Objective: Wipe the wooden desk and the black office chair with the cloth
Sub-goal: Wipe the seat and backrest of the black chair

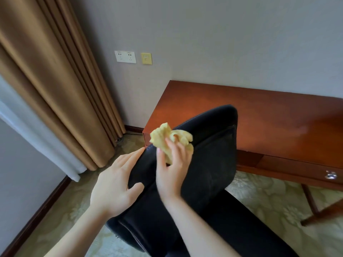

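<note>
The black office chair (pixel 209 156) fills the lower middle of the frame, its padded back tilting from the bottom centre up towards the wooden desk (pixel 259 123) on the right. The cloth (pixel 161 134), pale yellow and bunched into folds, sits near the centre of the frame against the upper left part of the chair back, close to its top corner. The right hand (pixel 170 171) grasps it from below: the fingers curl into the folds and the thumb runs up the cloth's left side. Most of the cloth sticks out above and to the right of the fingertips, and a smaller part shows under the palm. The hand is slightly blurred.

The left hand (pixel 118 180), lower and further left, rests flat on the left edge of the chair back. Its fingers are stretched out along the edge towards the top corner, and its thumb lies on the dark face of the back. It holds nothing. The two hands are near each other but do not touch.

The desk's reddish top stands against the grey wall, with a metal drawer handle (pixel 331 175) at the right edge. Brown curtains (pixel 55 80) hang in the upper left, and white wall sockets (pixel 125 56) sit beside a yellow plate (pixel 146 58). Patterned carpet (pixel 269 193) covers the floor.
</note>
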